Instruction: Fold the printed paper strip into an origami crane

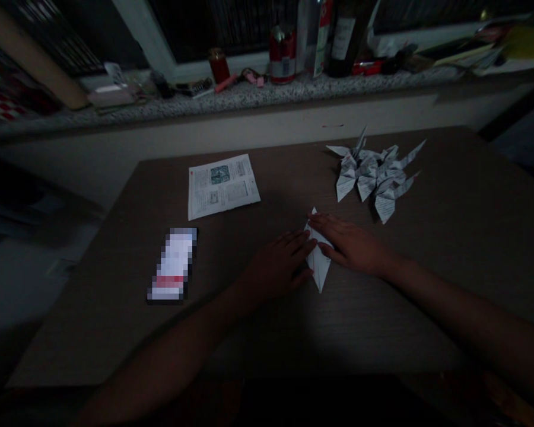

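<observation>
Folded paper (321, 271) under left hand (273, 267), right hand (358, 244), palms-down.

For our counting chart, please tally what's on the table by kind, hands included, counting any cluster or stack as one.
Phone: 1
Printed paper, sheet or stack: 1
Cluster of folded paper figures: 1
Folded paper piece under the hands: 1
Hands, left hand and right hand: 2
Total: 6

The folded paper (320, 271) is white, a slender diamond creased lengthwise. It lies flat on the desk (129, 237), sides partly covered.
</observation>
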`<control>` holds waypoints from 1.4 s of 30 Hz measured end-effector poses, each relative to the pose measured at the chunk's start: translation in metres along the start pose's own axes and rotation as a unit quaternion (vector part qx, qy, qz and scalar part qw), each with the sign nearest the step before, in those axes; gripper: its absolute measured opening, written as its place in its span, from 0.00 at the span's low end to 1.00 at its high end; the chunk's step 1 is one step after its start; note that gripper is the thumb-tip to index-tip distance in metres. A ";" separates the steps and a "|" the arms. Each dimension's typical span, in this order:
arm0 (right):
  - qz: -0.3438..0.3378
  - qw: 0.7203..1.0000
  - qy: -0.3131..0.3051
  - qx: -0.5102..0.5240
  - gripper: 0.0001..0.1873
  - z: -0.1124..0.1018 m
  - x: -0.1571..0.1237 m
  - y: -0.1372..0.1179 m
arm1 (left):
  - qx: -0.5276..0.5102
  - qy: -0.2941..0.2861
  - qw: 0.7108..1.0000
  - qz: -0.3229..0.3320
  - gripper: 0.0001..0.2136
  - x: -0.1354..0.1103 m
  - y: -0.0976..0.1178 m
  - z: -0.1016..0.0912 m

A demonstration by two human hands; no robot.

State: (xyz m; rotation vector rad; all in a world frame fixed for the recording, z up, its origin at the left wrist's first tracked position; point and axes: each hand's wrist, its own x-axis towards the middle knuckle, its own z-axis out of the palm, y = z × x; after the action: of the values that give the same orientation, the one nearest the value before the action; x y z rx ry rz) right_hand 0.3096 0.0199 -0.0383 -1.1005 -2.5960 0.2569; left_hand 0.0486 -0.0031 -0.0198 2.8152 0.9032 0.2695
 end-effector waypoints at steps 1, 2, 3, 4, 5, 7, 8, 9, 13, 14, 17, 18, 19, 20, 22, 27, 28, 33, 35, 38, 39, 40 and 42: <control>-0.002 1.000 0.003 0.002 0.31 0.000 0.000 0.000 | 0.004 0.000 1.000 0.001 0.29 0.000 0.000 0.000; -0.002 1.000 0.004 0.005 0.32 0.000 0.000 0.000 | 0.008 0.000 1.000 0.001 0.29 0.000 0.000 -0.001; -0.002 1.000 0.006 0.007 0.32 0.000 0.000 0.001 | 0.011 0.000 1.000 0.000 0.29 0.000 0.001 -0.001; -0.002 1.000 0.006 0.007 0.33 0.000 0.000 0.001 | 0.013 -0.001 1.000 -0.001 0.29 0.000 0.001 -0.001; -0.003 1.000 0.005 0.007 0.33 0.001 0.000 0.001 | 0.014 -0.002 1.000 -0.003 0.28 0.000 0.001 -0.001; -0.008 1.000 -0.001 0.002 0.33 0.001 0.000 0.002 | 0.017 -0.003 1.000 -0.007 0.28 -0.001 0.002 0.000; -0.012 1.000 -0.004 -0.002 0.33 0.001 0.000 0.003 | 0.018 -0.005 1.000 -0.009 0.29 -0.002 0.003 0.002; -0.015 1.000 -0.007 -0.005 0.33 0.001 -0.001 0.004 | 0.019 -0.007 1.000 -0.009 0.29 -0.004 0.003 0.003; -0.013 1.000 -0.011 -0.016 0.34 0.001 -0.002 0.004 | 0.020 -0.016 1.000 -0.007 0.30 -0.009 0.005 0.007; -0.011 1.000 -0.009 -0.019 0.35 0.001 -0.002 0.004 | 0.018 -0.018 1.000 -0.006 0.30 -0.010 0.005 0.007; -0.008 1.000 -0.005 -0.023 0.36 0.001 -0.002 0.002 | 0.009 -0.024 1.000 0.004 0.31 -0.015 0.005 0.007; -0.008 1.000 -0.004 -0.024 0.36 0.001 -0.002 0.001 | 0.005 -0.026 1.000 0.009 0.31 -0.017 0.004 0.006; -0.009 1.000 -0.003 -0.024 0.36 0.001 -0.002 0.001 | 0.001 -0.029 0.999 0.016 0.31 -0.019 0.004 0.006; -0.010 1.000 -0.003 -0.024 0.36 0.001 -0.002 0.001 | -0.004 -0.033 0.999 0.022 0.31 -0.022 0.004 0.005; -0.012 1.000 -0.001 -0.021 0.37 0.001 -0.002 0.001 | -0.011 -0.045 0.998 0.032 0.30 -0.027 0.005 0.002; -0.009 1.000 0.000 -0.021 0.37 0.002 -0.001 0.001 | -0.032 -0.073 0.995 0.051 0.28 -0.040 0.011 -0.005; -0.008 1.000 0.000 -0.022 0.36 0.002 -0.001 0.001 | -0.038 -0.074 0.995 0.055 0.28 -0.043 0.012 -0.006; -0.012 1.000 0.000 -0.028 0.36 0.002 -0.001 0.002 | -0.068 -0.083 0.991 0.085 0.26 -0.049 0.011 -0.008; -0.016 0.999 -0.002 -0.031 0.36 0.001 -0.001 0.002 | -0.076 -0.080 0.990 0.091 0.25 -0.049 0.012 -0.009; -0.018 0.999 -0.004 -0.037 0.35 0.001 -0.001 0.002 | -0.078 -0.062 0.991 0.084 0.25 -0.047 0.016 -0.008; -0.017 0.999 -0.005 -0.040 0.35 0.001 0.000 0.003 | -0.078 -0.055 0.992 0.080 0.26 -0.046 0.017 -0.008; -0.017 0.999 -0.006 -0.043 0.35 0.001 0.000 0.003 | -0.079 -0.046 0.993 0.079 0.26 -0.045 0.019 -0.008; -0.018 0.999 -0.008 -0.044 0.36 0.000 0.000 0.005 | -0.079 -0.041 0.993 0.080 0.26 -0.044 0.021 -0.007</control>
State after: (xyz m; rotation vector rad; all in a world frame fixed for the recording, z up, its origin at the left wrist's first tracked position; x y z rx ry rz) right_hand 0.3125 0.0237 -0.0400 -1.0826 -2.6617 0.1439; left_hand 0.0238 -0.0452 -0.0134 2.7311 0.6123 0.2332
